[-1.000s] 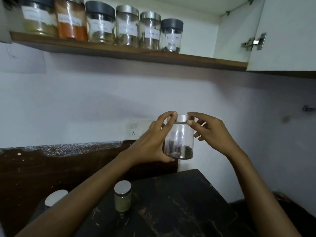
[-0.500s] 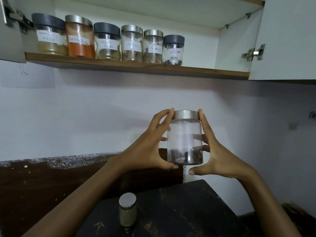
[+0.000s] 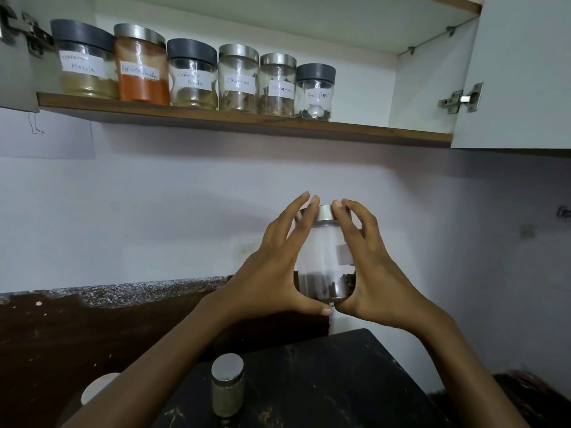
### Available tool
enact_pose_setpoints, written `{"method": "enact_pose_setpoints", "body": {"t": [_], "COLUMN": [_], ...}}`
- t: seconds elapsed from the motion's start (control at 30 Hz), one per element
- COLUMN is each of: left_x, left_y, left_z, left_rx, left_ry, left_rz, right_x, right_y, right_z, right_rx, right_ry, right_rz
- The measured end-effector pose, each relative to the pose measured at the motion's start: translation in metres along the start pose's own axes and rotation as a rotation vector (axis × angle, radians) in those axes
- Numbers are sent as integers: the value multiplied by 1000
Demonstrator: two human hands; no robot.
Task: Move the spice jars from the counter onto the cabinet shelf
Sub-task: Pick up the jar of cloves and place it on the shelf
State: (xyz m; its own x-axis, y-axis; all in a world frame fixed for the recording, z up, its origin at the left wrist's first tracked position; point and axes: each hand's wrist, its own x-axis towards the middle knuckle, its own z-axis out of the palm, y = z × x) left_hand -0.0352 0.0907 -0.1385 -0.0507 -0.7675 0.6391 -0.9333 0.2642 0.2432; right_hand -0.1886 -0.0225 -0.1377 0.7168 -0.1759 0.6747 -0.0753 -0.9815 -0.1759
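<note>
A clear glass jar [image 3: 324, 257] with a steel lid and dark spice at its bottom is held upright in the air above the counter. My left hand [image 3: 272, 267] grips its left side, thumb under the base and fingertips at the lid. My right hand [image 3: 370, 267] grips its right side the same way. A small jar [image 3: 228, 389] with a steel lid and greenish powder stands on the black counter [image 3: 324, 381] below. Part of a white lid [image 3: 95, 386] shows beside my left forearm. Several labelled spice jars [image 3: 191, 75] line the wooden cabinet shelf [image 3: 247, 123] above.
The shelf is free to the right of the black pepper jar [image 3: 313, 92], up to the cabinet side wall. The right cabinet door [image 3: 519, 72] stands open with its hinge exposed. Another open door edge [image 3: 15, 57] is at far left.
My right hand has closed around the jar's right side, fingertips now at the lid. The view has tilted up, showing more of the shelf and cabinet interior.
</note>
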Motion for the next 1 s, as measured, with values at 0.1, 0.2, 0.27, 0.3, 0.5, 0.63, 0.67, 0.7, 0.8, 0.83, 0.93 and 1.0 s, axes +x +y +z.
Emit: {"method": "enact_pose_setpoints", "body": {"t": [0.1,0.2,0.27,0.3,0.5,0.63,0.67,0.7,0.8,0.83,0.93,1.0], "left_x": [1,0,-1,-2,-9,-13,-13,-12,-8,-7,-9,-12], "left_y": [-1,-4,-5,-6,-7,-7,-5,-3,1,1,-3,-6], "left_z": [2,-1,-2,-3,-5,-7,-7,-6,-2,-2,-4,-7], "left_rx": [7,-58,-137,-187,-364,-280,-245,-200,-61,-68,-220,-340], "left_ry": [31,38,23,11,-54,-80,-68,-57,-35,-28,-17,-12], "left_rz": [4,1,-25,-40,-74,-71,-65,-55,-46,-53,-78,-98], "right_x": [0,-4,-6,-7,-8,-4,-4,-3,-1,-1,-4,-8], "right_y": [0,8,14,15,11,4,2,1,-2,-3,-1,3], "right_z": [2,3,3,3,7,9,10,12,16,15,7,1], "right_rx": [-15,105,214,285,531,404,349,291,165,143,221,331], "right_ry": [3,-11,-34,-50,-79,-36,-24,-11,6,-2,-51,-91], "right_rz": [-9,2,53,80,96,87,80,68,25,15,46,91]}}
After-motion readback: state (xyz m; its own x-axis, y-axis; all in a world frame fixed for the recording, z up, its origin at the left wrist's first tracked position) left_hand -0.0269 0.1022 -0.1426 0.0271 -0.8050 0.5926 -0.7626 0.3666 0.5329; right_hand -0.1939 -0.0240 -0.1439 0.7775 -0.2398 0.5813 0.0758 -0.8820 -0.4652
